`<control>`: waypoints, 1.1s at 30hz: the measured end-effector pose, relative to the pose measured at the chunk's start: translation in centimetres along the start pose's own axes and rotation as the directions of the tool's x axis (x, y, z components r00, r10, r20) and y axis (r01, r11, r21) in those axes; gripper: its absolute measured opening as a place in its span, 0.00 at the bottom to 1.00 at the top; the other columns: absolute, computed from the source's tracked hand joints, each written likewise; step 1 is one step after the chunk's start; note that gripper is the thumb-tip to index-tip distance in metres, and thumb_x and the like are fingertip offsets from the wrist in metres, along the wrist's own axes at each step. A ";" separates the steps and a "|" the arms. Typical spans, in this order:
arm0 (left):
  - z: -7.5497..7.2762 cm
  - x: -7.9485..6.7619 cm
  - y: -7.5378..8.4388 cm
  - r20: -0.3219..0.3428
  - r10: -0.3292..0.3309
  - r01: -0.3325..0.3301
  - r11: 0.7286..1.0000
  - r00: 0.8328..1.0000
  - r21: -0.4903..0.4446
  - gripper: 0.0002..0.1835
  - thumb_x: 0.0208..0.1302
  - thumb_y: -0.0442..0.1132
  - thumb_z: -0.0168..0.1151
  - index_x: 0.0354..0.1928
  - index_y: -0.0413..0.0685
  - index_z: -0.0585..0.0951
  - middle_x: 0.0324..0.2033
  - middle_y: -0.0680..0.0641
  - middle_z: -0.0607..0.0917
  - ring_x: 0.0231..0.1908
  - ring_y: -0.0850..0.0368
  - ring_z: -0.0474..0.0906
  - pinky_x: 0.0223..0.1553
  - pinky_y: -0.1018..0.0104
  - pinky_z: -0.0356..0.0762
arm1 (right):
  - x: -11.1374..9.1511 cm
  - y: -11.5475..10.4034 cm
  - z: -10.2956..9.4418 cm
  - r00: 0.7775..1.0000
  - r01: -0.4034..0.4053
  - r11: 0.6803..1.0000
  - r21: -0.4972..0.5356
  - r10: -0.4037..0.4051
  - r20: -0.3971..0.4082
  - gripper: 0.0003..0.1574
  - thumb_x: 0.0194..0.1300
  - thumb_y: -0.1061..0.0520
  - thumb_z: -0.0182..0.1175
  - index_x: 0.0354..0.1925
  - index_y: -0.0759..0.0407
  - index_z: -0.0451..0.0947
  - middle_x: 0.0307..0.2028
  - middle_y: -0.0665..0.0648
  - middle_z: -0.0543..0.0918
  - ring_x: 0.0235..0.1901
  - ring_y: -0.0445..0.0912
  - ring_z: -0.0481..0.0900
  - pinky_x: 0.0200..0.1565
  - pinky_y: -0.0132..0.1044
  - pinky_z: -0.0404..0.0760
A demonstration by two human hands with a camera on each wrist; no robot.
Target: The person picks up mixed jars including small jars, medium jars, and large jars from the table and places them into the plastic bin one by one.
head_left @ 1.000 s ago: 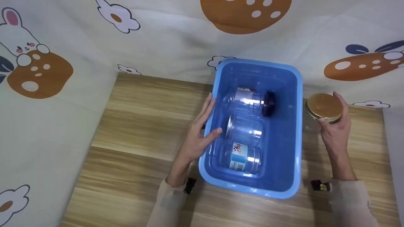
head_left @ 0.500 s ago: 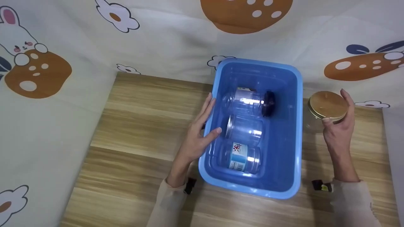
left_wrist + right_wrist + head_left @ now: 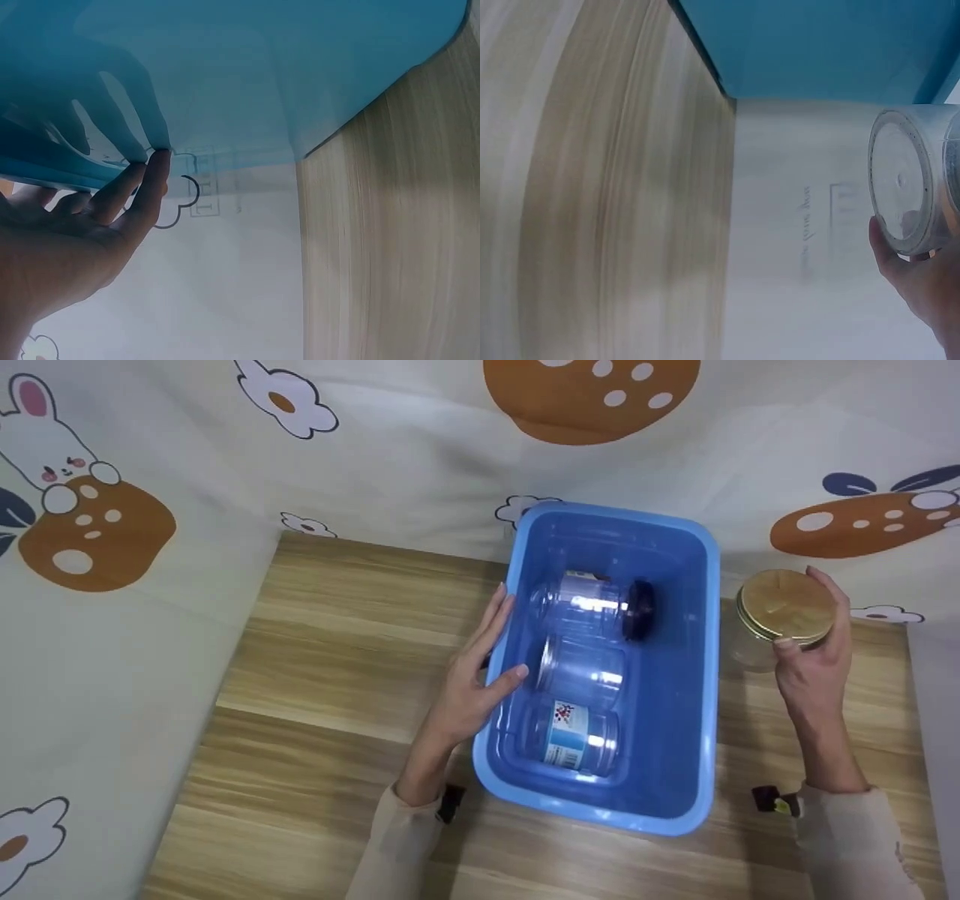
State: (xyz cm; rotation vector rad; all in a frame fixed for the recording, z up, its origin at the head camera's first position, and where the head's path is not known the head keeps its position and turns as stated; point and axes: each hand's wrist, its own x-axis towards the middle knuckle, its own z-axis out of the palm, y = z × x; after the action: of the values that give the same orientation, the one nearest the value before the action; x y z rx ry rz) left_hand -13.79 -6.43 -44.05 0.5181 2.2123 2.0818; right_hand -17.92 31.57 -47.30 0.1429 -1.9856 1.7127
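Observation:
My left hand rests at the left rim of a blue plastic bin, with fingers straight along the outer wall and the thumb over the rim. In the left wrist view, those fingertips touch the outside wall. Beyond the bin's right side, my right hand grips a clear jar with a gold lid near its top. The right wrist view shows that jar's round base raised off the table. Inside the bin lie a dark-lidded jar, a clear jar and a blue-labelled jar, all on their sides.
The bin stands on a wood-grain table against a printed cloth backdrop. Cloth also hangs along the left side. Inside the bin, bare floor shows right of the jars.
My right hand has carried the gold-lidded jar slightly right and upward in the head view, away from the bin. The left hand, bin and jars inside keep their places.

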 end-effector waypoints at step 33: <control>0.0 0.2 -0.2 0.003 0.007 -0.007 1.000 1.000 -0.020 0.37 0.67 0.28 0.58 0.75 0.35 0.56 0.78 0.40 0.45 0.76 0.46 0.46 0.65 0.54 0.67 | 1.6 -3.9 1.2 0.998 0.048 0.994 0.101 -0.051 0.025 0.70 0.30 0.38 0.85 0.65 0.68 0.68 0.57 0.65 0.76 0.55 0.58 0.72 0.56 0.36 0.72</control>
State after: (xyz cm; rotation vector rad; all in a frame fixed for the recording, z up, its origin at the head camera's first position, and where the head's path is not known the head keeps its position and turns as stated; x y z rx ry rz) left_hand -14.02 -6.41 -44.24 0.5276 2.1886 2.1033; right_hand -18.13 30.02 -43.20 0.2494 -1.8996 1.7882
